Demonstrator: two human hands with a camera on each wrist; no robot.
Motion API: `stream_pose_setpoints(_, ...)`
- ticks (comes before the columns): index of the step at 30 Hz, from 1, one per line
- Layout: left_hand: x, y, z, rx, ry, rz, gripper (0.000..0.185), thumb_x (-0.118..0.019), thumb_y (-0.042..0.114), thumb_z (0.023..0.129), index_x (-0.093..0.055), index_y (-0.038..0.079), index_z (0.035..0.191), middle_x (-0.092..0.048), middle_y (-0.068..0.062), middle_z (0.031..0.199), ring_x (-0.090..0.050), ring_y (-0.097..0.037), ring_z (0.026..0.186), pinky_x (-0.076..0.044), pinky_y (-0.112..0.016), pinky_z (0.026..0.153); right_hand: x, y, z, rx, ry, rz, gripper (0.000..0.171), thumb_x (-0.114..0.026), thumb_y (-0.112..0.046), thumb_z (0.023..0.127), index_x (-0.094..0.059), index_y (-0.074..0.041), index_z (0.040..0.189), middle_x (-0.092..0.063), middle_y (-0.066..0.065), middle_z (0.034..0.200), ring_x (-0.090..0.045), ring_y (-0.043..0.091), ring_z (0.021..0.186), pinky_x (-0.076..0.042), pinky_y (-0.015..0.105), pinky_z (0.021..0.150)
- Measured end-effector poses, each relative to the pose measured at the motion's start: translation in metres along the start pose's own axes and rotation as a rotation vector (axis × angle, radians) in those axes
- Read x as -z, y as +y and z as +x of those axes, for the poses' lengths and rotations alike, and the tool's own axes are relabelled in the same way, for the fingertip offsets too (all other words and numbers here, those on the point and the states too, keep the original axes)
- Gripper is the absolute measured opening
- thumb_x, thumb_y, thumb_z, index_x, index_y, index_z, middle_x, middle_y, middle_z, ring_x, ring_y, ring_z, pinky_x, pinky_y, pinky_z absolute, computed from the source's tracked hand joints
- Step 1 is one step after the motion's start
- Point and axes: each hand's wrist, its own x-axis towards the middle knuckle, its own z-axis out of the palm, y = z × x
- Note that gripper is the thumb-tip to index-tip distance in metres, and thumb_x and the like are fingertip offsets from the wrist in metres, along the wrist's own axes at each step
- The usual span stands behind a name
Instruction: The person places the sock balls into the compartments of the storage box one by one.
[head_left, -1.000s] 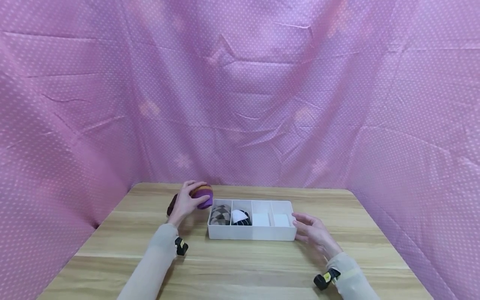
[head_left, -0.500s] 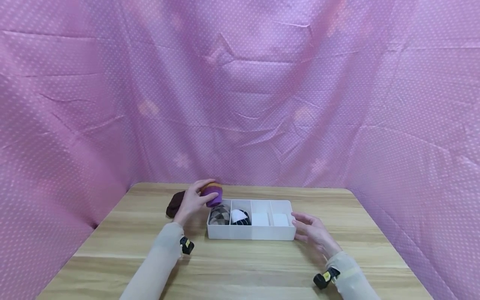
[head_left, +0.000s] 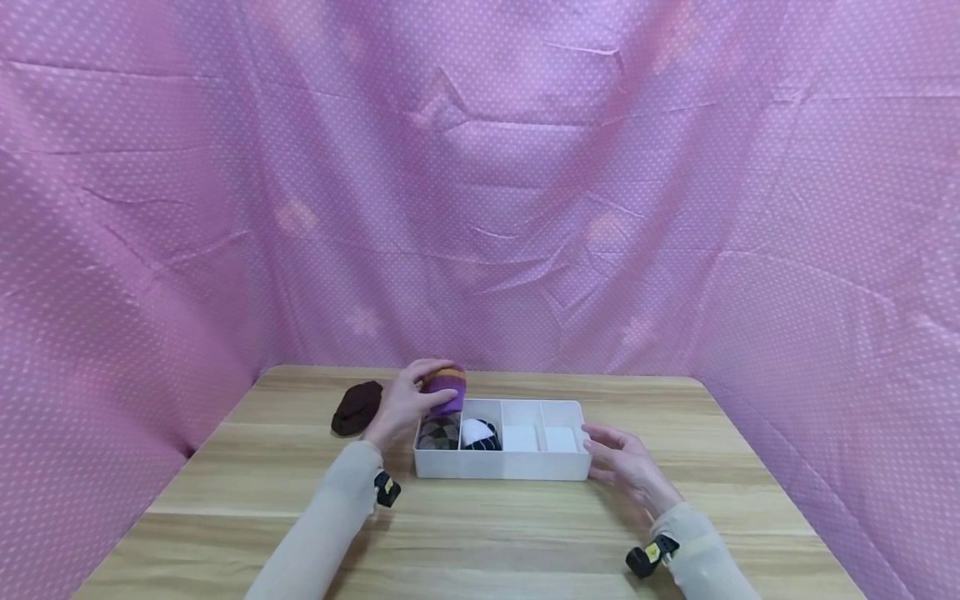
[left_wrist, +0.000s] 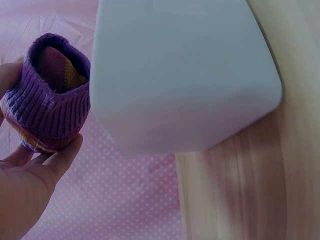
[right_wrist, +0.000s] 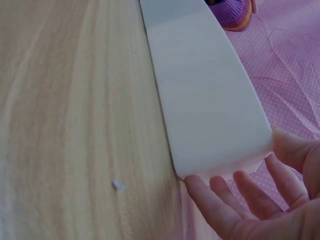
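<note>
Now left grip curled round purple sock roll, over tray; right grip relaxed, fingers touching tray end.

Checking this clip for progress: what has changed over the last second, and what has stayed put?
The left hand, gripping the purple rolled sock, has carried it rightward from beside the white divided tray to above its left end, uncovering the dark brown sock on the table. Unchanged: the right hand stays open at the tray's right end, and the tray's two socks lie as before.

Four sock rolls, one white four-compartment box, two hands.
</note>
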Motion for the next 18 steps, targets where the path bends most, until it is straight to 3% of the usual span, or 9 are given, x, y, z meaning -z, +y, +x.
stream_pose_setpoints(12, -0.015, 0.006, 0.003, 0.001, -0.042, -0.060, 0.052, -0.079, 0.033, 0.082, -0.062, 0.030, 0.131, -0.051, 0.000, 0.139, -0.052, -0.033, 0.125, -0.052, -0.049, 0.096, 0.000, -0.001, 0.001, 0.001, -0.007, 0.007, 0.058, -0.061, -0.009, 0.095, -0.038, 0.002, 0.147, -0.037, 0.027, 0.150, -0.060, 0.021, 0.111, -0.050, 0.050, 0.098)
stream_pose_setpoints(18, -0.023, 0.009, 0.003, -0.018, -0.021, -0.063, 0.052, -0.082, 0.029, 0.079, -0.064, 0.030, 0.127, -0.055, -0.001, 0.135, -0.054, -0.031, 0.123, -0.049, -0.050, 0.099, 0.001, -0.001, -0.001, 0.002, -0.014, 0.010, 0.058, -0.060, -0.009, 0.096, -0.036, 0.002, 0.148, -0.035, 0.028, 0.151, -0.061, 0.022, 0.111, -0.050, 0.049, 0.099)
